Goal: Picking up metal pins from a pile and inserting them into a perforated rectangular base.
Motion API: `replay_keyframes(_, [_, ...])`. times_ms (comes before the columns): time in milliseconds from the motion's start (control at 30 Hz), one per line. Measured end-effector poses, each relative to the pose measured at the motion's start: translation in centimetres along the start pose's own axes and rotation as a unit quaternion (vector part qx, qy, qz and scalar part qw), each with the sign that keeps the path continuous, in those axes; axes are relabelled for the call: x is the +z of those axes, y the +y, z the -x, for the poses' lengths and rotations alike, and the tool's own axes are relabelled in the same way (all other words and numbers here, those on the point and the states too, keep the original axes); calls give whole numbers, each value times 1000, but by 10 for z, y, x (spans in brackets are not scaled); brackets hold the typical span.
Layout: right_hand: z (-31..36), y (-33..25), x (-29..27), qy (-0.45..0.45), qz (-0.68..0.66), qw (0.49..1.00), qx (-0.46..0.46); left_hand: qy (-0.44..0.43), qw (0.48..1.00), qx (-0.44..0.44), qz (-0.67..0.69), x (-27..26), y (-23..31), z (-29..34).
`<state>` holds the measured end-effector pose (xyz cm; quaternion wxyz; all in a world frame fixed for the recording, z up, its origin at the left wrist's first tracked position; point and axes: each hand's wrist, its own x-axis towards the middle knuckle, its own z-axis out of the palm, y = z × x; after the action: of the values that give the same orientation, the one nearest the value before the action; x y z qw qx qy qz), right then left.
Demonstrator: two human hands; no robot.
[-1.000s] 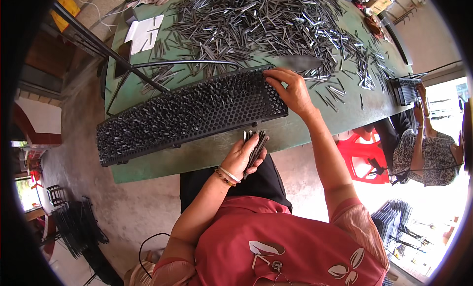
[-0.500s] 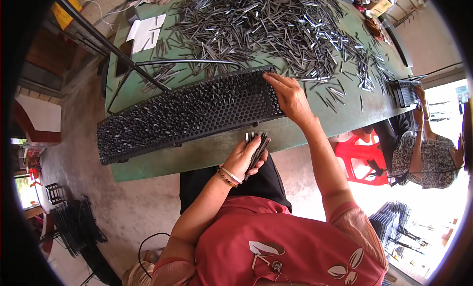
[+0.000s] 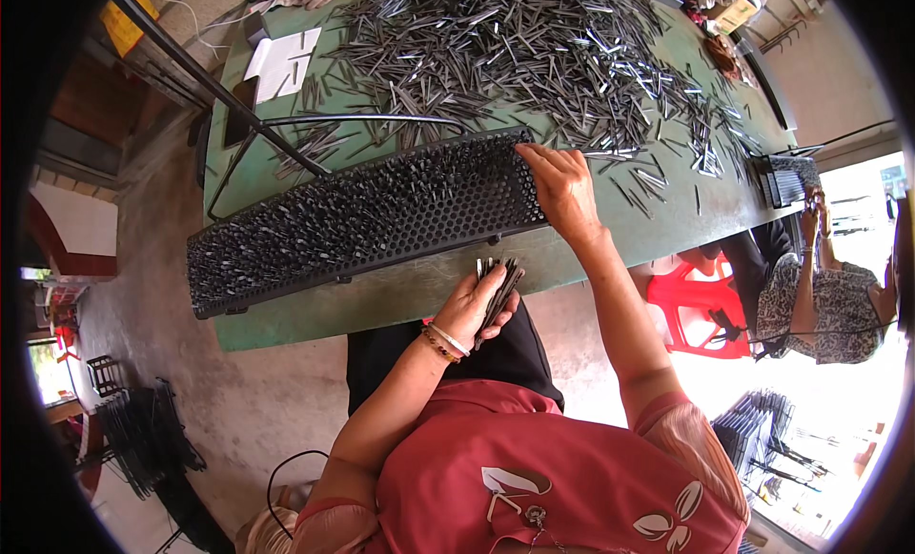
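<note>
A long black tray (image 3: 419,232) full of round holes lies slanted along the near edge of the table. Thin dark strips (image 3: 286,225) stand upright in many of its holes, thickest on the left; the right part shows bare holes. My left hand (image 3: 474,306) is closed round a bundle of the same thin strips (image 3: 496,285), just in front of the tray. At the tray's far right corner my right hand (image 3: 562,187) has its fingers pinched together. Whatever lies between those fingertips is hidden or too small to make out.
A big heap of loose dark strips (image 3: 515,58) covers the back of the green table (image 3: 276,335). White paper (image 3: 284,66) and a black bent frame (image 3: 229,101) are at the left. Far right, a co-worker (image 3: 824,301) handles a similar tray (image 3: 789,180) near a red stool (image 3: 691,311).
My right hand has shifted slightly at the tray's right end, and its fingers are more curled in. My left hand keeps its bundle in place. The co-worker's hands moved a little.
</note>
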<state>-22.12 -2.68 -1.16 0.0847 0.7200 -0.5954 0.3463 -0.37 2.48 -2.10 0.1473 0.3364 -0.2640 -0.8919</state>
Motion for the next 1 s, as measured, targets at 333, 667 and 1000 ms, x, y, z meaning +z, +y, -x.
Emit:
replay_keyframes(333, [-13,-5,-9,-40,46,998,-27,-8,1000,0,-1,-1,0,-1])
replay_keyframes(667, [-13,-3,-6,-70,60,996,2,-2,1000,-1,0,-2,0,-2])
replay_keyframes(1000, [-27,0,0,-54,-22,998,-5,-10,1000,-2,-2,0,0,-4])
